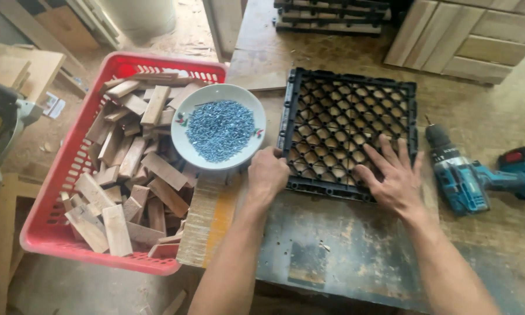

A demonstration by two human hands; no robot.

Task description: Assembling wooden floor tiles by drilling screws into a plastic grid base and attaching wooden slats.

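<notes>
1 head-worn camera looks steeply down from above onto a workbench [344, 251], close enough that both forearms enter from the bottom edge. A red basket [46, 233] fills the left side; a cordless drill [478, 178] lies at the right edge.

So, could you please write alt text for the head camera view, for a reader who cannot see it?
Two bare hands rest on a black plastic grid tile on a worn workbench: the left hand at its near-left edge, the right hand flat on top. A white plate of screws sits on a red basket of wood offcuts; a blue cordless drill lies to the right.
</notes>
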